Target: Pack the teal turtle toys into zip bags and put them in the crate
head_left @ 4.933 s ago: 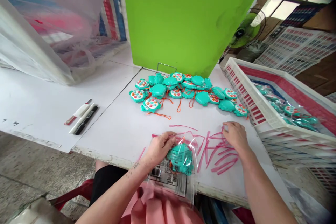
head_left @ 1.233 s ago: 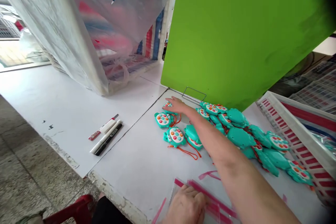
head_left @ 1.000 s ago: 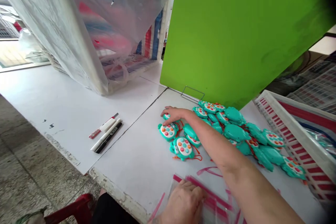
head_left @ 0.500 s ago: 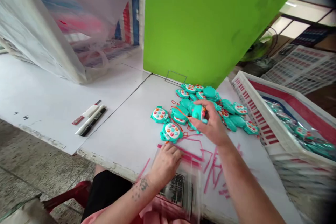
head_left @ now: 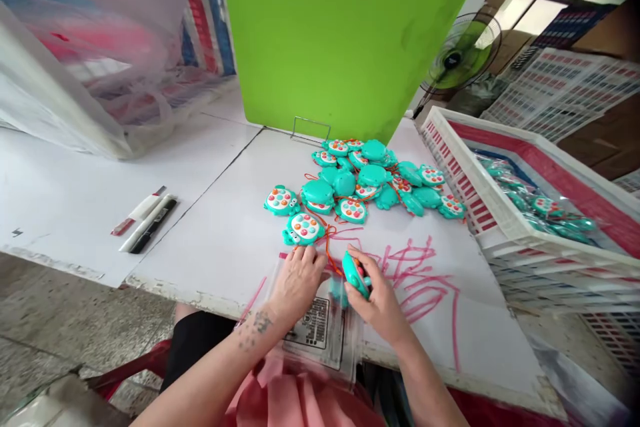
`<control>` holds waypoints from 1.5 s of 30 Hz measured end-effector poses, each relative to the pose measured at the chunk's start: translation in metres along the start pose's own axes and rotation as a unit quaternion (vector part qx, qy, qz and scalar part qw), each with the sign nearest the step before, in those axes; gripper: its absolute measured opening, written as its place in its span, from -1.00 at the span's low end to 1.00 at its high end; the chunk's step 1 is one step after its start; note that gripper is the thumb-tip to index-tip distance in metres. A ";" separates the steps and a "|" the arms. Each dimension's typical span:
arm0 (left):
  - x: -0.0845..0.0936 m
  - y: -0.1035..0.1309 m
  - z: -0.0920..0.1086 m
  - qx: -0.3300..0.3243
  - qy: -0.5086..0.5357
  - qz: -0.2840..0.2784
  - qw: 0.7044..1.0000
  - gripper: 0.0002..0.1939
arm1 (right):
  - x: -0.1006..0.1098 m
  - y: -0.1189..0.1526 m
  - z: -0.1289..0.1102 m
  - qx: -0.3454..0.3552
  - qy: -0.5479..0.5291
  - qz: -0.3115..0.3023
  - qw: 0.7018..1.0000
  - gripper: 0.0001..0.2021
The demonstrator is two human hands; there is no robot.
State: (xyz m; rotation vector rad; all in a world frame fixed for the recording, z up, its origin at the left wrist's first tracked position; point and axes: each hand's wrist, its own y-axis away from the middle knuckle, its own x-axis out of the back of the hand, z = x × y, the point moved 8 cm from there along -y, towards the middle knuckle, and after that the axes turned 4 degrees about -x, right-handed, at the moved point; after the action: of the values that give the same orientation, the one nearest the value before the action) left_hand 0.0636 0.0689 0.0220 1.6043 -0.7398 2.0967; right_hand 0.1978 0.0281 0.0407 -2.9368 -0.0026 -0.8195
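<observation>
Head view: the right hand (head_left: pixel 383 310) is clamped on a teal toy (head_left: pixel 355 275), tilted, just beside the clear bag (head_left: pixel 313 323). The left hand (head_left: pixel 295 283) lies on the bag near its upper edge; whether its fingers pinch the film cannot be told. Risk, as judged: the orange cord (head_left: pixel 328 250) could snag on the nearby loose toys (head_left: pixel 304 228), or the thin film could crease or slide if pressed unevenly. The white tabletop (head_left: pixel 215 240) bears pink scribbles and a chipped edge; a fan (head_left: pixel 453 60) and a lined crate (head_left: pixel 530 230) stand right.
</observation>
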 end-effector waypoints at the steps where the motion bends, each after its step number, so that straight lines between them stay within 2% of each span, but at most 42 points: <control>1: 0.000 0.001 -0.001 0.001 0.006 -0.005 1.000 -0.78 | 0.006 0.001 0.003 -0.008 -0.003 0.009 1.000 -0.45; 6: 0.000 0.009 -0.002 0.002 0.022 -0.010 1.000 -0.80 | 0.019 0.004 0.018 -0.036 -0.009 0.043 0.998 -0.45; 10: -0.001 0.011 -0.001 0.011 -0.004 -0.010 1.000 -0.83 | 0.030 0.000 0.030 -0.052 0.001 0.105 0.993 -0.51; 14: -0.003 0.012 0.000 0.000 0.009 0.003 1.000 -0.86 | 0.052 -0.002 0.040 -0.077 0.049 0.174 0.981 -0.54; 17: -0.003 0.015 -0.004 0.004 0.065 0.026 0.998 -0.86 | 0.063 0.000 0.045 -0.116 -0.023 0.188 0.975 -0.55; 18: -0.002 0.016 -0.006 0.009 0.087 0.036 0.996 -0.82 | 0.061 -0.001 0.043 -0.117 -0.072 0.174 0.975 -0.55; 21: 0.003 0.018 -0.007 0.002 0.126 0.055 0.991 -0.54 | 0.046 -0.006 0.027 -0.079 -0.201 0.107 0.970 -0.56; 22: 0.005 0.018 -0.005 -0.009 0.129 0.053 0.990 -0.53 | 0.039 -0.010 0.020 -0.064 -0.228 0.088 0.968 -0.58; 24: 0.007 0.019 0.000 -0.034 0.126 0.040 0.991 -0.67 | 0.026 -0.017 0.010 -0.040 -0.263 0.072 0.961 -0.60; 26: 0.009 0.019 0.006 -0.063 0.119 0.030 0.990 -0.77 | 0.016 -0.027 0.004 -0.027 -0.276 0.088 0.957 -0.62; 28: 0.012 0.021 0.010 -0.086 0.114 0.036 0.989 -0.75 | 0.009 -0.035 0.003 -0.021 -0.258 0.116 0.959 -0.62; 30: 0.014 0.022 0.010 -0.089 0.115 0.047 0.988 -0.75 | 0.000 -0.042 0.005 -0.023 -0.218 0.116 0.969 -0.61; 33: 0.012 0.022 0.005 -0.063 0.117 0.060 0.989 -0.83 | -0.013 -0.045 0.008 -0.020 -0.141 0.076 0.987 -0.63; 38: 0.015 0.022 -0.001 -0.045 0.110 0.105 0.987 -0.79 | -0.026 -0.041 0.007 0.014 -0.076 0.013 0.997 -0.67; 43: 0.026 0.023 -0.004 -0.039 0.196 0.152 0.968 -0.87 | -0.040 -0.042 -0.003 0.067 -0.016 -0.045 0.997 -0.69; 45: 0.026 0.023 -0.006 -0.039 0.236 0.152 0.959 -0.89 | -0.037 -0.043 -0.007 0.086 0.005 -0.034 0.996 -0.68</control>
State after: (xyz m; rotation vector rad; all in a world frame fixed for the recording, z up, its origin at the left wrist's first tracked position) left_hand 0.0386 0.0548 0.0416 0.9273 -0.9231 2.4948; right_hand 0.1614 0.0708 0.0309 -2.7848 -0.1646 -0.7987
